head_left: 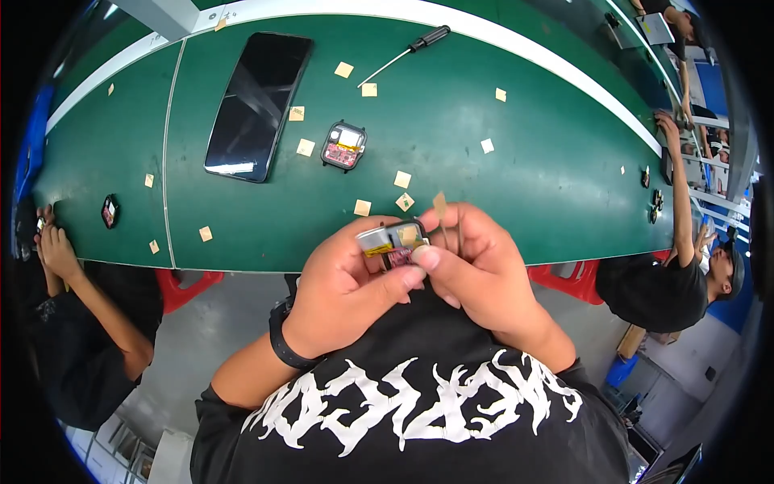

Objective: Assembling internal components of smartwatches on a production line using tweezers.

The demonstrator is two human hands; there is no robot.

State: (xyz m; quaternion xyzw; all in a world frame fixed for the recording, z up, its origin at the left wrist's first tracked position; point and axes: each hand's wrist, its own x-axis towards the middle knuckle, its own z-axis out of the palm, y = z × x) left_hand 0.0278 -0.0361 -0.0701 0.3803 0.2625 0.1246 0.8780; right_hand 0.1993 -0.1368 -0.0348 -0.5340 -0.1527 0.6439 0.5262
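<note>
Near the table's front edge, my left hand [343, 282] is closed around an opened smartwatch case [393, 256]. A silver battery [374, 239] with yellow tape is tipped up at the case's left side, and a reddish circuit board shows below it. Inside the case's upper right sits a tan square. My right hand [476, 266] has its thumb on the case's right edge. Between its fingers are thin metal arms, apparently tweezers [444, 235]; their lower ends are hidden by the thumb. A tan piece [439, 203] stands above those fingers, and I cannot tell whether it is joined to them.
Beyond my hands lies another opened watch case [344, 146], with a black phone [260, 105] to its left. A black-handled screwdriver [407, 53] lies at the back. Several tan paper squares [402, 179] are scattered about. People work at left and right, near more watch parts [110, 211].
</note>
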